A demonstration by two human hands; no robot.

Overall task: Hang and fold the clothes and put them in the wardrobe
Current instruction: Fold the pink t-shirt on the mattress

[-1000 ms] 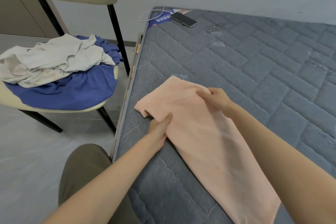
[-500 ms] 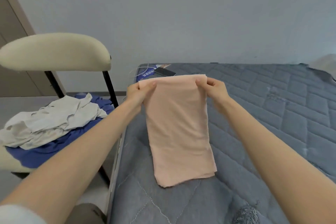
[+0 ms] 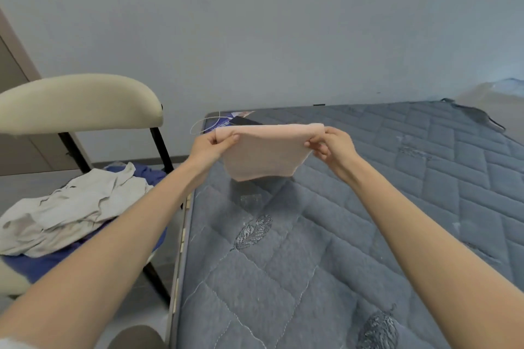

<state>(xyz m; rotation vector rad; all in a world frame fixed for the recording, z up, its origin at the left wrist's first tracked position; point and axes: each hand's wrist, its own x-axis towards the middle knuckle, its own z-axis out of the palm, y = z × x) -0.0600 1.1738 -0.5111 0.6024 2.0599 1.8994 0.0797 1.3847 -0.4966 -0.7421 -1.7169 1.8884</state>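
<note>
Cloth [image 3: 263, 153] is pinched at its top corners by the left hand [image 3: 208, 147] and the right hand [image 3: 333, 144], above a grey quilted mattress [image 3: 283, 263]. Left of the left hand, clothes [image 3: 71, 207] are heaped on a chair [image 3: 76, 102]; a pale wall [image 3: 255, 22] lies beyond.

Two hands are in view, one left hand [image 3: 211, 144] and one right hand [image 3: 331, 144], with one peach cloth [image 3: 263, 153] between them. There is one chair [image 3: 76, 102], and it carries two garments: one pale garment [image 3: 79, 207] and one blue garment [image 3: 37, 266] (the heap is crumpled, so any further piece cannot be told). There is one mattress [image 3: 368, 207]. At its far corner lie one dark phone [image 3: 245, 121] and one white cable [image 3: 204, 123]. Two grey leaf motifs [image 3: 252, 231] show plainly on the near quilting; fainter ones farther off are too blurred to count.
</note>
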